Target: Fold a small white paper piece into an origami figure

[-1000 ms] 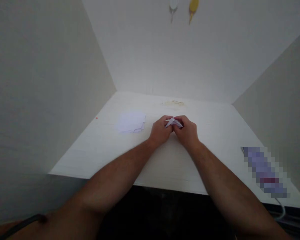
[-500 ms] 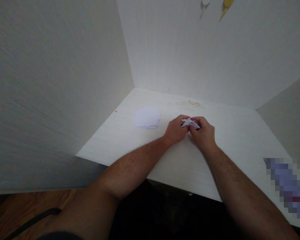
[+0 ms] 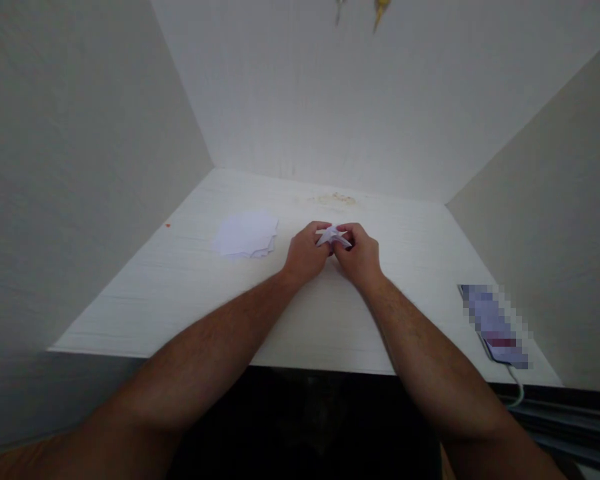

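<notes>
A small folded white paper (image 3: 333,236) is held between my two hands above the middle of the white table. My left hand (image 3: 307,253) grips its left side, fingers closed on it. On the other side my right hand (image 3: 359,255) pinches the paper's right part. Pointed flaps stick out on both sides, and the fingertips hide some of the folds. To the left of my hands lies a loose stack of white paper sheets (image 3: 247,233), with uneven edges.
The white table (image 3: 180,280) meets walls at the left, back and right. A blurred-out phone-like device (image 3: 495,327) with a cable (image 3: 519,390) lies at the right. Brownish stains mark the back of the table. Two hooks (image 3: 381,12) hang on the back wall.
The camera view has turned to the right, so everything appears further left and the device shows whole with its cable. Both hands still hold the folded paper, whose flaps look slightly more raised.
</notes>
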`<state>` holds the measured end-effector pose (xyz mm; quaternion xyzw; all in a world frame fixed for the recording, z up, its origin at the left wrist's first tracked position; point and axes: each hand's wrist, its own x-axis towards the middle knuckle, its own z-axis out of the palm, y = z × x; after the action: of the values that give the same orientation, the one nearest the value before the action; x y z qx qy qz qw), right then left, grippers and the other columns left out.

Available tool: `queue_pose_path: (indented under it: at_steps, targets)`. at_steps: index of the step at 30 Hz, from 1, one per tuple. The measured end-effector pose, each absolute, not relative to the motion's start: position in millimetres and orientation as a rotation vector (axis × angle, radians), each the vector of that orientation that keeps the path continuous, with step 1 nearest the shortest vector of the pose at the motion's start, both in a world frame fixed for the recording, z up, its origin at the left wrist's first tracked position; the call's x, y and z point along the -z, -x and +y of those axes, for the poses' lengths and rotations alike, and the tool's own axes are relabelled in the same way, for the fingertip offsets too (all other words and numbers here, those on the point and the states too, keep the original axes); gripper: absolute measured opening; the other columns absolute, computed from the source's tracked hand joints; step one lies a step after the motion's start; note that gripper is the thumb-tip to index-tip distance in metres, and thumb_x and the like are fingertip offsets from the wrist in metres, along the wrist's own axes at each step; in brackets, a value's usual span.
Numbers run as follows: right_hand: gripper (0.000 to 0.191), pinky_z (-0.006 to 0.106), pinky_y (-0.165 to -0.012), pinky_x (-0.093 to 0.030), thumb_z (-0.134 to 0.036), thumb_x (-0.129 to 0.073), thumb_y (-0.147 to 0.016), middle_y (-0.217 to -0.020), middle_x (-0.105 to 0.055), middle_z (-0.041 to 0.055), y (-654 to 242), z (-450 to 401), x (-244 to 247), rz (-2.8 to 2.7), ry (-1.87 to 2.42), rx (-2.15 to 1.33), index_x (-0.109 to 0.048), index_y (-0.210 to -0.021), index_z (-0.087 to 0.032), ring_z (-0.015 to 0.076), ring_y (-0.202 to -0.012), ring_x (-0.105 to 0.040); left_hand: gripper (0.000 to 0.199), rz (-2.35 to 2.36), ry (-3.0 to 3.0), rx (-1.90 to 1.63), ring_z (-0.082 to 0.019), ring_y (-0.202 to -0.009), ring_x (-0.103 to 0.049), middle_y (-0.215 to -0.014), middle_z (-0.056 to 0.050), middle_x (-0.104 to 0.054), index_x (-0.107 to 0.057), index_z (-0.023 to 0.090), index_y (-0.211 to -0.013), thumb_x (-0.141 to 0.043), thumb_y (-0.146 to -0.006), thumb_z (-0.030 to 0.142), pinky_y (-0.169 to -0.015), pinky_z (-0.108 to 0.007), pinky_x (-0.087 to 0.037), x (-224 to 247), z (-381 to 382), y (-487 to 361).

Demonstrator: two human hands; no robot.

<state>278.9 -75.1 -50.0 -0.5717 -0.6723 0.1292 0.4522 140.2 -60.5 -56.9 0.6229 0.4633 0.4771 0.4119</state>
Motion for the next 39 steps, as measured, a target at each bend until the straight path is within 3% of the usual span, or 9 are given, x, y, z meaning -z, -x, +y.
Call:
queue_pose_path:
  at_steps: [21, 39]
  targets:
    - [0.021, 0.03, -0.068, -0.05, -0.021, -0.058, -0.081, -0.077, -0.066, -0.0013, -280, -71, 51, -1.745, 1.481, -0.303, -0.057, -0.101, -0.025, 0.0145, -0.068, -0.061, 0.03, 1.074, -1.44, -1.167, -0.018, -0.074, -0.072, -0.088, -0.006, -0.075, -0.063, 0.016, -0.107, -0.062, -0.077, 0.015, -0.072, -0.037, -0.062, 48, -64, -145]
    - [0.023, 0.031, -0.068, -0.049, -0.016, -0.056, -0.076, -0.082, -0.069, 0.0018, -279, -71, 52, -1.705, 1.455, -0.274, -0.061, -0.098, -0.023, 0.0166, -0.071, -0.063, 0.035, 1.083, -1.551, -1.155, -0.017, -0.075, -0.072, -0.092, -0.007, -0.075, -0.062, 0.018, -0.112, -0.055, -0.078, 0.011, -0.071, -0.032, -0.062, 59, -61, -141]
